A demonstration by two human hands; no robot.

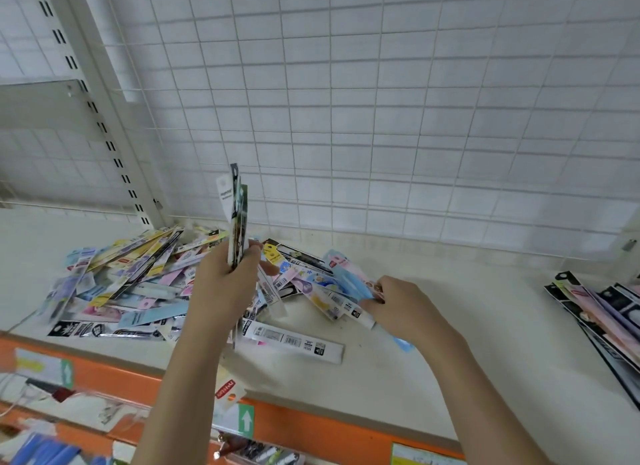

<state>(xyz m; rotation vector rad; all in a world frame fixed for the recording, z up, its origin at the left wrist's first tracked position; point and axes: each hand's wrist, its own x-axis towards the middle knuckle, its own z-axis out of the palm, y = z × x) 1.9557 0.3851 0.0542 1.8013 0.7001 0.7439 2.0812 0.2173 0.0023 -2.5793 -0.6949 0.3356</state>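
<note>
Fingers of left hand [221, 284] are curled round an upright bundle of packets [237, 215]. Light-blue packet [356, 285] is pinched in right hand [405, 308] fingertips, with pile [131, 284] spread just left of them.

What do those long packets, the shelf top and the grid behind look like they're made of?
The packets: likely printed card in glossy plastic, judging by sheen. The shelf top: smooth cream, painted metal or laminate, unclear. The grid: thin white-coated wire.
</note>
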